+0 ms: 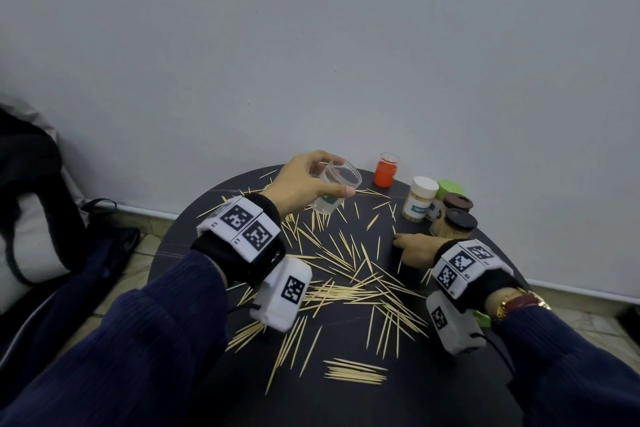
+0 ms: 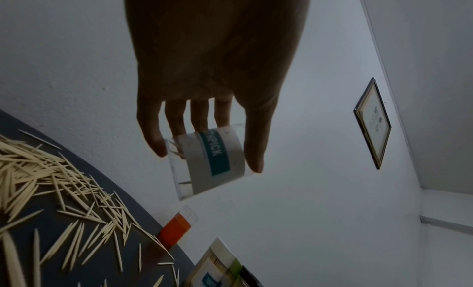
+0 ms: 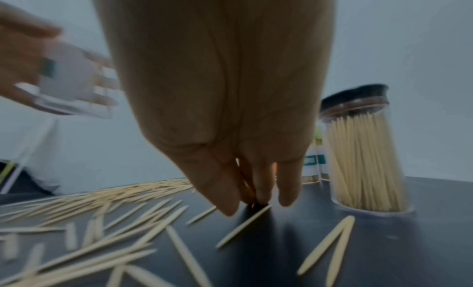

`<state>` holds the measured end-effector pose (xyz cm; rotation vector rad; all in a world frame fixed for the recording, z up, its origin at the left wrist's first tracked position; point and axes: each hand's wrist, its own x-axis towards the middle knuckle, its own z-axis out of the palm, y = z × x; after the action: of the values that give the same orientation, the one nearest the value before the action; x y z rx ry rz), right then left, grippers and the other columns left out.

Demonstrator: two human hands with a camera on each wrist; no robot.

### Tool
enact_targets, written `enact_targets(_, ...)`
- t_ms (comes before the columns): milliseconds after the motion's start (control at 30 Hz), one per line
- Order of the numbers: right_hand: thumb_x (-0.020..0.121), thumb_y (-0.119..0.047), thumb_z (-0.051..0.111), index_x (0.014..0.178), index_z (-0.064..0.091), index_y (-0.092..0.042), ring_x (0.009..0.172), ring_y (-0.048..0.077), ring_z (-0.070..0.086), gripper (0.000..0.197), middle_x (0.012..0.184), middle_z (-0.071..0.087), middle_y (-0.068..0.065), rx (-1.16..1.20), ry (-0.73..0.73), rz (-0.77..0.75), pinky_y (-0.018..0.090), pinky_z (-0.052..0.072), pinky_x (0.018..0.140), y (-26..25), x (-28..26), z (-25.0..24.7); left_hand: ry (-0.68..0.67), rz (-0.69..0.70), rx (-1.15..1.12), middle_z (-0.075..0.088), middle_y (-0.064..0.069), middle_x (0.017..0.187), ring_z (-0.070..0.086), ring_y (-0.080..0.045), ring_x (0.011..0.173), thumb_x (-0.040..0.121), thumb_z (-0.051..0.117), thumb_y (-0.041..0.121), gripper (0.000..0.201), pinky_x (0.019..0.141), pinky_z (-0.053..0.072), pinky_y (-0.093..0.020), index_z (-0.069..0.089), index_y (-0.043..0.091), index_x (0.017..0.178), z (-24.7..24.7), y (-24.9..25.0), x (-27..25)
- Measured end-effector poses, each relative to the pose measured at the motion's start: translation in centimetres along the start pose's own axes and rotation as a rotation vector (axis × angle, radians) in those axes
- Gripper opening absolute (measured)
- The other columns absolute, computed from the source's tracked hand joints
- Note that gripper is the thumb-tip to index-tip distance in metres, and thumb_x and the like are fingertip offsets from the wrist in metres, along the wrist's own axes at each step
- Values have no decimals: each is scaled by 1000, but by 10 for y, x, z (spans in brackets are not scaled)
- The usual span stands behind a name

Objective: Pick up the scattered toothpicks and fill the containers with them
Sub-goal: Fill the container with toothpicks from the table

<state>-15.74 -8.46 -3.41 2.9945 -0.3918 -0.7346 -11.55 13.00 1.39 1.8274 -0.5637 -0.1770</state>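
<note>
Above dark round table (image 1: 194,229): left hand (image 1: 301,184) grips clear cup (image 1: 337,184) by sides, lifted off table, tilted, a few toothpicks inside. Right hand (image 1: 414,250) low at table's right, fingertips (image 3: 261,196) bunched on single toothpick (image 3: 243,225); firm pinch not discernible. Loose toothpicks (image 1: 346,291) scattered across table centre. Full dark-lidded jar (image 1: 453,227), white-lidded jar (image 1: 419,199), orange container (image 1: 385,172) near far right edge.

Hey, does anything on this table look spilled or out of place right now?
Yes. Loose toothpicks lie scattered across the dark round table instead of in containers. The left hand holds a nearly empty clear container tilted above them, while the right hand reaches down to one toothpick.
</note>
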Motion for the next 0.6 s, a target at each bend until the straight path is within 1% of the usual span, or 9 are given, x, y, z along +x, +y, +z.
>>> enact_targets(67,93,-1,35,141,34,-1,137,28,32,48,151,28,10,-15,-16,-53,33,28,111,-7,-9,1,-5,1,12,58,-5,124,53,-19,115,75,76,22,56,86,40,-28,54,18,126,1,0,-2)
enact_targets(167,91,1,36,141,36,-4,136,26,32,50,152,26,7,29,-38,-173,31,27,111,-19,-18,8,-13,5,25,59,-5,122,53,-19,113,74,77,22,55,89,41,-30,54,19,124,1,1,-5)
enact_targets(233,92,0,38,142,35,-6,138,25,29,50,154,23,3,66,-50,-257,30,24,111,-27,-26,12,-10,8,24,60,-3,119,54,-18,112,73,77,23,54,89,41,-29,56,19,122,0,0,-6)
enact_targets(300,91,2,40,141,37,-5,139,25,27,50,153,23,3,88,-50,-311,30,22,112,-33,-33,16,-7,11,25,60,-1,116,54,-18,112,72,78,23,53,89,41,-29,57,21,120,-1,0,-9)
enact_targets(367,87,6,42,141,39,-8,140,24,25,55,152,26,1,173,-69,-376,32,21,114,-37,-40,18,-9,16,39,60,-1,117,53,-19,114,71,79,24,52,94,42,-32,58,22,118,-2,0,-10)
enact_targets(400,88,6,43,142,38,-10,141,23,24,57,152,25,1,187,-61,-369,30,20,114,-35,-43,18,-11,19,47,60,-2,118,53,-19,115,71,79,24,51,97,42,-34,58,22,118,-2,0,-11)
enact_targets(467,91,2,41,144,34,-9,140,22,25,54,153,25,6,158,14,-275,26,20,110,-26,-47,12,-8,26,56,60,-4,121,53,-20,115,71,79,25,51,99,42,-37,58,22,118,-3,0,-14)
enact_targets(533,92,-1,39,141,35,-4,136,26,33,49,148,33,14,117,101,-126,30,27,108,-10,-46,8,2,28,59,60,-4,122,53,-21,115,71,79,25,52,100,42,-38,57,21,119,-4,0,-15)
enact_targets(600,93,-5,39,135,38,0,129,30,41,43,139,41,18,76,179,-4,34,36,103,7,-44,6,-1,28,64,60,-4,122,53,-21,115,72,79,25,51,101,42,-39,57,22,118,-4,1,-17)
